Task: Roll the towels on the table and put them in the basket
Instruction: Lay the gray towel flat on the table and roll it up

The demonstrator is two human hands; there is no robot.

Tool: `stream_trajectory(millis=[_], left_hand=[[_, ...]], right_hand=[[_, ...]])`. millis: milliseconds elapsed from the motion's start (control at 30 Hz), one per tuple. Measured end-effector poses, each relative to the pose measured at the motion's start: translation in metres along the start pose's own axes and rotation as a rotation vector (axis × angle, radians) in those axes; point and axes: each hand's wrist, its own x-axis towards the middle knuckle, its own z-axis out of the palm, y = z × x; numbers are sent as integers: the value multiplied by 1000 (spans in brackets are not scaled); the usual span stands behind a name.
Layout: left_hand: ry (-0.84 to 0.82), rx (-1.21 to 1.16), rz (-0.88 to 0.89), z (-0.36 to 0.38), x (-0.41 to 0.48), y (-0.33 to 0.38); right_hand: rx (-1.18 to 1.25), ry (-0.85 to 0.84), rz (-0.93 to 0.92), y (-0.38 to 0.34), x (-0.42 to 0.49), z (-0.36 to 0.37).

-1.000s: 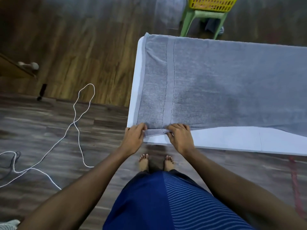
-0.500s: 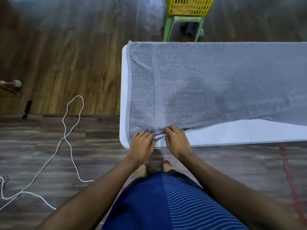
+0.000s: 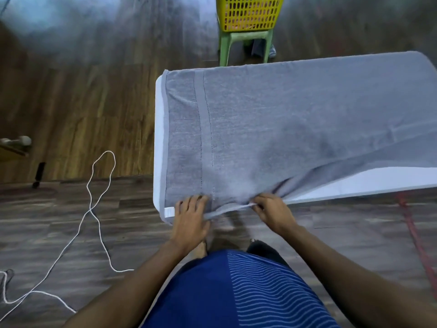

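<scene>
Grey terry towel (image 3: 283, 119) lies spread over the white surface (image 3: 354, 183). Our left hand (image 3: 189, 218) rests on its near edge by the corner, fingers fairly flat, not gripping. Our right hand (image 3: 272, 211) pinches the near hem just beside it. Yellow plastic mesh basket (image 3: 250, 13) sits on a green stool (image 3: 227, 43) beyond the far edge.

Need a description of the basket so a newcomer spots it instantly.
Start at the white table covered by the grey towel. Just past its far edge, on the wooden floor, stands a light green plastic stool, and the basket sits on top of it. It is the only bright yellow thing in view, its walls a grid of holes.
</scene>
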Motion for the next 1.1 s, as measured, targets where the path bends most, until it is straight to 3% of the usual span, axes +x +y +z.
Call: stream_trajectory(millis=[167,267,467,633,700,833,1100], left_hand=[[21,-91,104,30,16,95],[110,-89,59,44,22,127],[196,-127,-48,40,15,145],[268,-119,-44,31,4,144],[230,-95,-57,31,6,144],[-66,50,-332,33,15,150],[-77,-134,125,44,73,259]], right_hand=[[63,-78,-93,18,-15,-10],[83,-86,-147,27,-18,-22],[-138,-201,-125,79,-25,-37],[-235,-97,-44,136,-30,-61],[-250,-45,-6,155,-31,-69],[-204,-92,-17,165,-42,-76],[-64,22,59,150,-72,-74]])
